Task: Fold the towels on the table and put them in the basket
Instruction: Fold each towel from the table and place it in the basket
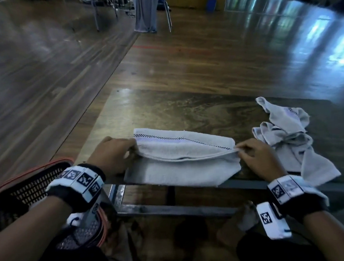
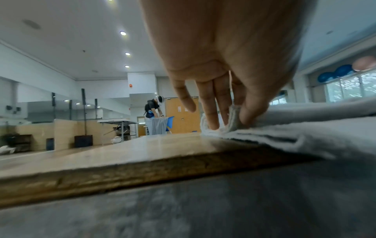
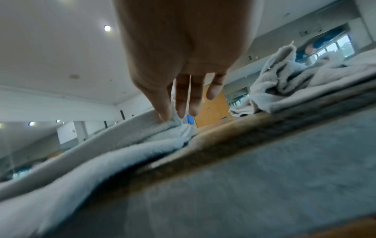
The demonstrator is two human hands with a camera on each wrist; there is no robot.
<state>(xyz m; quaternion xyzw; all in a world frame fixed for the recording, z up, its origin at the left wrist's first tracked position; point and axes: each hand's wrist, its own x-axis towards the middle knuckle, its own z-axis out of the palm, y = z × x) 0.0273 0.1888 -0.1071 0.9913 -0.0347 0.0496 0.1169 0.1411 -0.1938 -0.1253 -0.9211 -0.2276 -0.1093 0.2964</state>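
Two towels lie on the wooden worktop (image 1: pixel 186 109). One, a white towel (image 1: pixel 181 160) with a checked stripe along its far edge, lies part-folded at the near edge of the worktop, its near side overhanging the edge a little. The left hand (image 1: pixel 111 153) has its grip on the towel's left end: in the left wrist view the thumb and fingers (image 2: pixel 209 103) pinch a fold of cloth. The right hand (image 1: pixel 256 157) has its grip on the right end, pinching the upper layer's corner between thumb and fingertips (image 3: pixel 181 99); the remaining fingers hang straight, not touching the cloth. The upper layer sags slightly between the two grips.

The second towel, a crumpled grey towel (image 1: pixel 291 136), lies unfolded on the right side of the worktop, just beside the right hand, one end trailing over the near edge.

One basket (image 1: pixel 28 185), dark mesh with an orange rim, stands low on the left, beside the worktop and partly behind the left wrist. Whether it holds any cloth I cannot tell.

Far off, one other person (image 2: pixel 154 111) bends over a second table.
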